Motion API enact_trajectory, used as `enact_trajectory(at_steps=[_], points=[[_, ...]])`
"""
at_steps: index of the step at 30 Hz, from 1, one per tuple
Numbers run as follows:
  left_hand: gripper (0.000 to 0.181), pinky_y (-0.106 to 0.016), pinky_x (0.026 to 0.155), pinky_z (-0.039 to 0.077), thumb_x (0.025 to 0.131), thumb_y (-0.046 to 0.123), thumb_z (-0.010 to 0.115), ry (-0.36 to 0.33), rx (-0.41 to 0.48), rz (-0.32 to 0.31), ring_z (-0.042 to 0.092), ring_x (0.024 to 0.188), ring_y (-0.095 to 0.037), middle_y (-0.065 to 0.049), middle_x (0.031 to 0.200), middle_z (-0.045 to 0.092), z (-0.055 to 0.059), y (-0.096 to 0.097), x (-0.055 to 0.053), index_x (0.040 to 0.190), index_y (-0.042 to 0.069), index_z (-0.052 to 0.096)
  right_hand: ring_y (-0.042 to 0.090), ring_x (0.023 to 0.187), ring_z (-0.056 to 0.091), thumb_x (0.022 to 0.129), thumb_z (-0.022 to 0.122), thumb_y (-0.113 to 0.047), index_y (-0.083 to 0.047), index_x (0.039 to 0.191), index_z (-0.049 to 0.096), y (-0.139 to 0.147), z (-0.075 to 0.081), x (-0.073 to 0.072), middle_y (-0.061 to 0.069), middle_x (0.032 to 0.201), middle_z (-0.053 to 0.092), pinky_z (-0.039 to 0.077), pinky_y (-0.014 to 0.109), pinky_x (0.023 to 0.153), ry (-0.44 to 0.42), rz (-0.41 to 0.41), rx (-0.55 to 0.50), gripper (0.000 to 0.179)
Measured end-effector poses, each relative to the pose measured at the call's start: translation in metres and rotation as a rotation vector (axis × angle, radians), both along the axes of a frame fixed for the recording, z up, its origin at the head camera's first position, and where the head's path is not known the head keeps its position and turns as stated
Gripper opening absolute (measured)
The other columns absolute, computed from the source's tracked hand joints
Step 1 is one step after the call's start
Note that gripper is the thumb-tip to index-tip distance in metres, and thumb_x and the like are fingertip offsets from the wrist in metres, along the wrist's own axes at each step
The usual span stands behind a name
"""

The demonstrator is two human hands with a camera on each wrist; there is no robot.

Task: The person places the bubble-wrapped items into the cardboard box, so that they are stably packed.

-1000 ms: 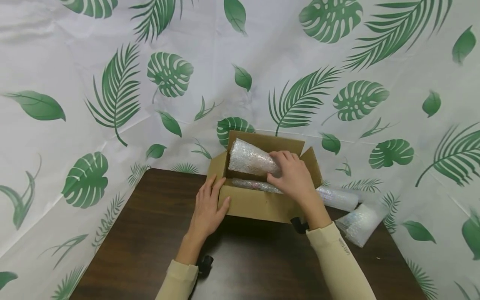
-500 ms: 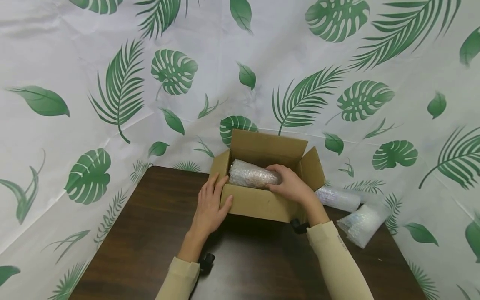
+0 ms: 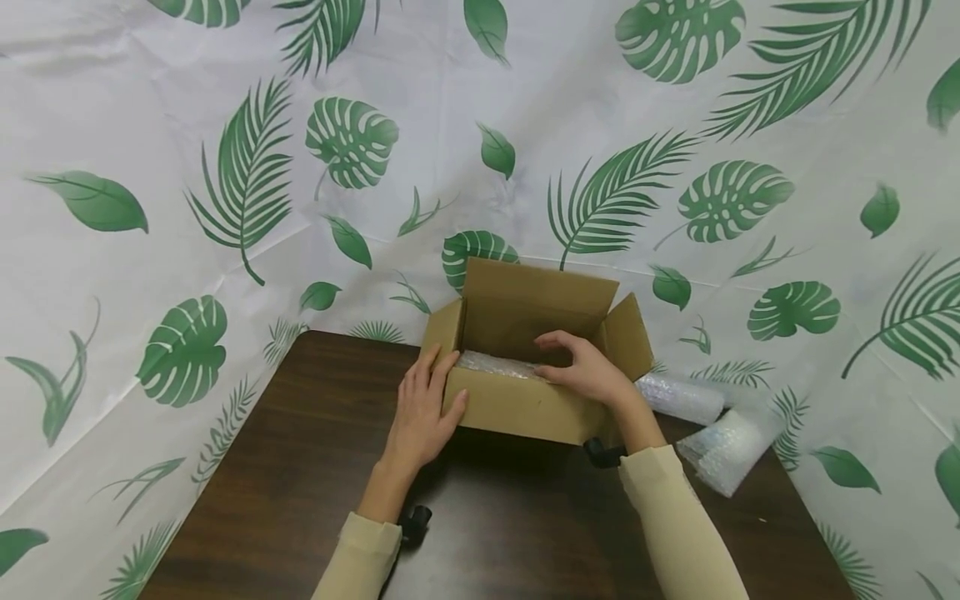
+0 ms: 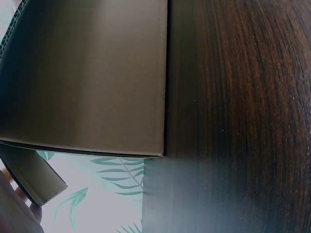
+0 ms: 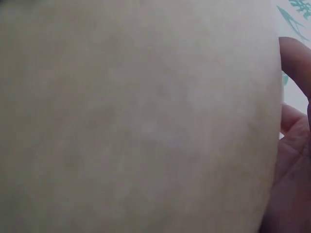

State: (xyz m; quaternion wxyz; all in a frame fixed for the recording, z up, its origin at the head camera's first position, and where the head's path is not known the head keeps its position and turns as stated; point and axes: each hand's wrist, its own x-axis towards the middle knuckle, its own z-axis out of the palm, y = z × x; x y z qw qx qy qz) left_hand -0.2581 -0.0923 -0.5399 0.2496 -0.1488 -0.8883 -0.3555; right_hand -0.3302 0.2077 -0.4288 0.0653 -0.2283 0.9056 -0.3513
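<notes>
Sheet (image 3: 420, 83), white with green leaf print, hung behind and around the table as a backdrop. Table (image 3: 510, 533), dark wood grain, bearing the rest. Box (image 3: 517, 406), brown cardboard, upright near the table's far edge, flaps raised and spread, which leaves its mouth free for a hand. Sleeves (image 3: 678, 517), two, cream, ending above the wrists. Left hand (image 3: 422, 408), at the box's near left corner: fingers nearly straight against the left flap (image 3: 442, 325), thumb spread toward the front wall, a placing that seems meant to brace the box. Right hand (image 3: 585, 367), over the box's mouth: fingers loosely bent and parted from the thumb, clasping nothing that shows; whether the thumb touches the wrap below cannot be told. Bundle (image 3: 497, 364), bubble-wrapped, lying lengthwise inside the box along the front wall, probably because its length suits that side; contents indistinct. Spare bundles (image 3: 678, 398), two, likewise wrapped, on the table right of the box, apparently kept on the right hand's side for easy reach. Wrist cameras (image 3: 416, 525), two, black, beneath the wrists, aimed at the work.
</notes>
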Motion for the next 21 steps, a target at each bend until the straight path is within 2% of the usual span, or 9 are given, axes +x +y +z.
enact_trajectory(at_steps=[6, 12, 18, 21], points=[[0.062, -0.066, 0.121, 0.034, 0.108, 0.048, 0.054, -0.019, -0.003, -0.005, 0.039, 0.151, -0.042, -0.014, 0.172, 0.033, 0.001, 0.001, 0.0, 0.164, 0.028, 0.038, 0.039, 0.144, 0.055, 0.098, 0.08, -0.024, -0.013, 0.145, 0.061, 0.005, 0.011, 0.015, 0.014, 0.148, 0.064, 0.042, 0.062, 0.118, 0.058, -0.074, 0.008, 0.052], [0.063, -0.067, 0.119, 0.035, 0.107, 0.045, 0.057, -0.011, 0.009, -0.005, 0.038, 0.151, -0.042, -0.015, 0.173, 0.032, 0.002, 0.001, 0.001, 0.164, 0.026, 0.04, 0.035, 0.145, 0.053, 0.1, 0.079, -0.029, -0.017, 0.149, 0.058, 0.01, 0.033, 0.038, 0.012, 0.151, 0.062, 0.039, 0.061, 0.122, 0.137, -0.121, -0.005, 0.054], [0.063, -0.067, 0.119, 0.034, 0.107, 0.045, 0.056, -0.02, 0.005, -0.002, 0.037, 0.152, -0.042, -0.014, 0.173, 0.031, 0.002, 0.002, 0.001, 0.164, 0.027, 0.039, 0.032, 0.141, 0.055, 0.103, 0.075, -0.032, -0.018, 0.149, 0.058, 0.024, 0.053, 0.059, 0.007, 0.148, 0.063, 0.042, 0.061, 0.116, 0.247, -0.135, -0.072, 0.051], [0.062, -0.067, 0.12, 0.034, 0.107, 0.045, 0.056, -0.028, 0.006, -0.004, 0.037, 0.152, -0.042, -0.014, 0.174, 0.03, 0.001, 0.002, 0.001, 0.164, 0.027, 0.039, 0.031, 0.14, 0.055, 0.105, 0.073, -0.031, -0.017, 0.15, 0.058, 0.034, 0.06, 0.07, 0.008, 0.149, 0.063, 0.043, 0.059, 0.112, 0.307, -0.169, -0.081, 0.05]])
